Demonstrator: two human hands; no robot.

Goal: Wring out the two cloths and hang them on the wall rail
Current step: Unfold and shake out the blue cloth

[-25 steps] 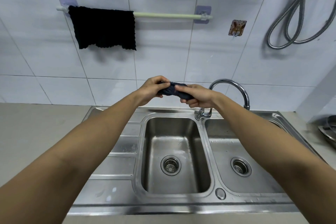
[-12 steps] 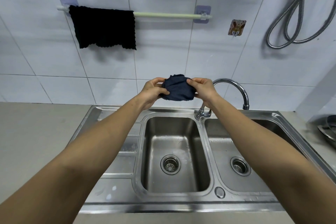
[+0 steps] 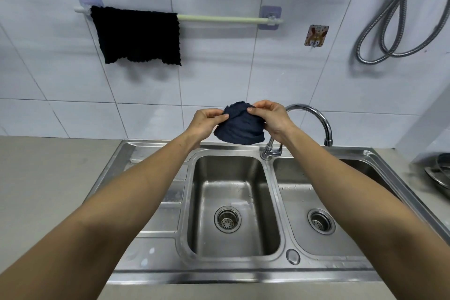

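Note:
A dark blue cloth (image 3: 239, 128) hangs crumpled between both hands above the back of the left sink basin. My left hand (image 3: 205, 123) pinches its upper left edge and my right hand (image 3: 271, 118) pinches its upper right edge. A black cloth (image 3: 138, 36) is draped over the left part of the pale wall rail (image 3: 229, 19); the rail's right half is bare.
A steel double sink (image 3: 272, 202) lies below, with a curved tap (image 3: 314, 117) just right of my right hand. A sticker hook (image 3: 316, 35) and a coiled metal hose (image 3: 394, 29) hang on the tiled wall. Metal bowls (image 3: 438, 178) sit at the right edge.
The blue cloth was a tightly twisted roll between my fists; it has been loosened and now hangs partly spread from my fingertips, which hold it a little wider apart.

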